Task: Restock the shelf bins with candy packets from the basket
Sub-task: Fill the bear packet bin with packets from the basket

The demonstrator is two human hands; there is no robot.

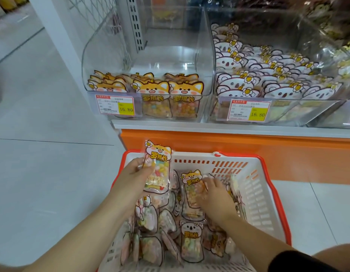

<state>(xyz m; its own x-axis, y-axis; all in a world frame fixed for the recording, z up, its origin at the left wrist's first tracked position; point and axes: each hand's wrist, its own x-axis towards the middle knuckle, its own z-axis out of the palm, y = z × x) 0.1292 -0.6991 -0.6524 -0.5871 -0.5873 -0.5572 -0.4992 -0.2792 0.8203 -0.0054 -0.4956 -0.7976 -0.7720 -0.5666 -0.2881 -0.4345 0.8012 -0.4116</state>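
Head view: the basket (pixel 268 193) is cut off at the near edge. The right hand (pixel 215 191) is blurred, its fingers curled on a second fox packet (pixel 191 193) lying inside the basket. The left hand (pixel 135 169) grips a fox packet (pixel 157 169) upright over the basket's far left corner. The left bin tag (pixel 117 107) and right bin tag (pixel 248 110) both read 16.80; the smaller print is illegible.

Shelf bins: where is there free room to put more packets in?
Left bin: the floor is bare behind the fox packets, all the way to its back. Right bin: crowded with rows of koala packets.
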